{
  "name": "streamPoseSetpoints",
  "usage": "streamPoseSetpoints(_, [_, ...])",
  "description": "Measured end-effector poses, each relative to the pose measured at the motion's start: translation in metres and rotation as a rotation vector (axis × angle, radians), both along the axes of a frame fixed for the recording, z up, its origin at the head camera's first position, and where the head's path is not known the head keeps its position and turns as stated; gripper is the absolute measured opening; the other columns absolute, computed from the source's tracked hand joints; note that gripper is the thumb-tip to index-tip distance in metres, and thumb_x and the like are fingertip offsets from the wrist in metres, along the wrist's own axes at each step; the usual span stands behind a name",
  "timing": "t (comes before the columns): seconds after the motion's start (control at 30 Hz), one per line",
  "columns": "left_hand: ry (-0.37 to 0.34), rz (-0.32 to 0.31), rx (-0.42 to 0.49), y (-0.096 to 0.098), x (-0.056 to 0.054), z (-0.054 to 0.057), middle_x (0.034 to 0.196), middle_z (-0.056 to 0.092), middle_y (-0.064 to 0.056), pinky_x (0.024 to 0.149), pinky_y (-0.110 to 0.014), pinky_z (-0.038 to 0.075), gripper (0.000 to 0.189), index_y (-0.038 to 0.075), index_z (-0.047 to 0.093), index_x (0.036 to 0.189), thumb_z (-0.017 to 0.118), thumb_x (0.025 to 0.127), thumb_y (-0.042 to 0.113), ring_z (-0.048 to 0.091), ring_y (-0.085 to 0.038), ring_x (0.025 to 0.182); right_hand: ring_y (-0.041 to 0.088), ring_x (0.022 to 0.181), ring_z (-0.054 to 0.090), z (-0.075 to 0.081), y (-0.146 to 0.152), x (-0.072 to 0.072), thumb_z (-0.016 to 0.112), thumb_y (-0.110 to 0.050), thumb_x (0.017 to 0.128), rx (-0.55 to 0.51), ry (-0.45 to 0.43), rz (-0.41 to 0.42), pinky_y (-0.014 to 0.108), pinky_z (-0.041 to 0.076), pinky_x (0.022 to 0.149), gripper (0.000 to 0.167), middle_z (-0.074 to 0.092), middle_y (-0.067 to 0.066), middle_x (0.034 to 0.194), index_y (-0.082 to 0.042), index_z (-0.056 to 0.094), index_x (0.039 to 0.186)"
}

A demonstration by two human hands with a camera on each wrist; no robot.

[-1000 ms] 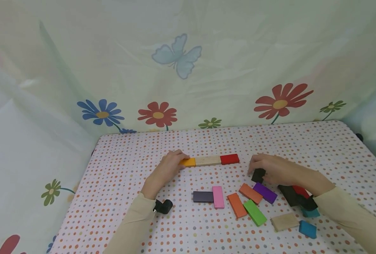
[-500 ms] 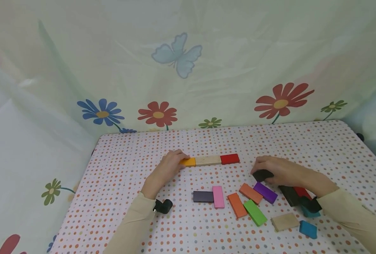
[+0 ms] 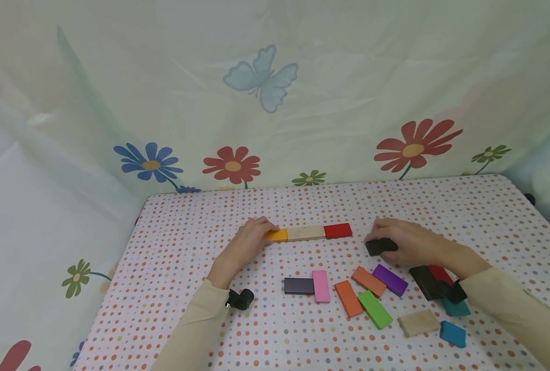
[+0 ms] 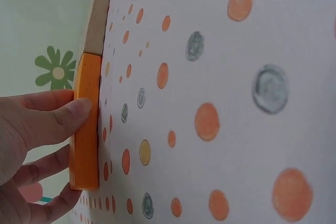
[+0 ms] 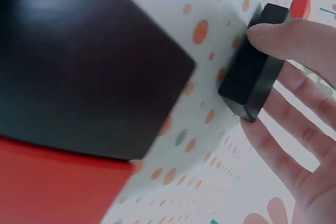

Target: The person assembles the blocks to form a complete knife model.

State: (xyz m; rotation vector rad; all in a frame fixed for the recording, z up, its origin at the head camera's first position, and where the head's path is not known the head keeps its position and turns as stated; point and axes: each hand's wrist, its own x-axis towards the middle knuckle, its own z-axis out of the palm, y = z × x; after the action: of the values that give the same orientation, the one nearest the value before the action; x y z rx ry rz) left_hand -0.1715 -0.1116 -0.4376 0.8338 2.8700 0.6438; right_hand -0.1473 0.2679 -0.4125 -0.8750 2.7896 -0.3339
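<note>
Right hand (image 3: 409, 241): fingers pinch black block (image 3: 380, 247), long axis roughly along the row's; block lies toward the surface's (image 3: 186, 221) right edge from red block (image 3: 338, 231), apart, right hand nearer. Left hand (image 3: 250, 239): fingers grip orange block (image 4: 86, 140), row's left end.

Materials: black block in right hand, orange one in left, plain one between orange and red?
Black block: maybe painted wood or plastic; smooth, uniform.
Orange block: probably painted wood; satin sheen, tiny dark specks.
Plain block: likely bare wood, matte; pale tan, unpainted look.
</note>
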Motion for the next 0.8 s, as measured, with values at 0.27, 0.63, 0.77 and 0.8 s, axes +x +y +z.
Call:
streamPoseSetpoints(0.27, [0.012, 0.003, -0.007, -0.001, -0.003, 0.001, 0.120, 0.070, -0.009, 0.101, -0.045, 0.053, 0.035, 0.004, 0.073, 0.128, 0.077, 0.094, 0.004, 0.063, -0.029, 0.111, 0.026, 0.098, 0.066, 0.003, -0.011, -0.019, 0.091, -0.008, 0.079, -0.046, 0.095, 0.000, 0.049, 0.061, 0.085, 0.038, 0.065, 0.004, 0.104, -0.007, 0.078, 0.115])
streamPoseSetpoints(0.63, [0.010, -0.011, 0.019, -0.002, -0.002, -0.002, 0.120, 0.070, -0.009, 0.100, -0.047, 0.053, 0.033, 0.004, 0.073, 0.127, 0.077, 0.094, 0.005, 0.063, -0.030, 0.111, 0.028, 0.097, 0.066, -0.002, -0.022, -0.033, 0.090, -0.004, 0.078, -0.041, 0.112, -0.002, 0.050, 0.060, 0.085, 0.039, 0.066, 0.007, 0.102, -0.001, 0.077, 0.115])
streamPoseSetpoints(0.77, [0.011, -0.010, 0.019, -0.001, -0.002, -0.003, 0.121, 0.070, -0.009, 0.099, -0.046, 0.053, 0.032, 0.004, 0.073, 0.127, 0.077, 0.095, 0.005, 0.063, -0.029, 0.109, 0.029, 0.097, 0.066, -0.005, -0.024, -0.035, 0.090, -0.003, 0.079, -0.040, 0.099, -0.020, 0.051, 0.060, 0.087, 0.038, 0.066, 0.008, 0.103, -0.001, 0.077, 0.114])
streamPoseSetpoints(0.8, [0.009, -0.006, 0.016, -0.001, -0.002, -0.004, 0.121, 0.070, -0.009, 0.099, -0.046, 0.053, 0.032, 0.004, 0.073, 0.127, 0.077, 0.095, 0.006, 0.063, -0.029, 0.109, 0.029, 0.098, 0.066, -0.006, -0.025, -0.035, 0.089, -0.003, 0.079, -0.044, 0.096, -0.022, 0.051, 0.060, 0.087, 0.037, 0.066, 0.008, 0.103, 0.000, 0.077, 0.114])
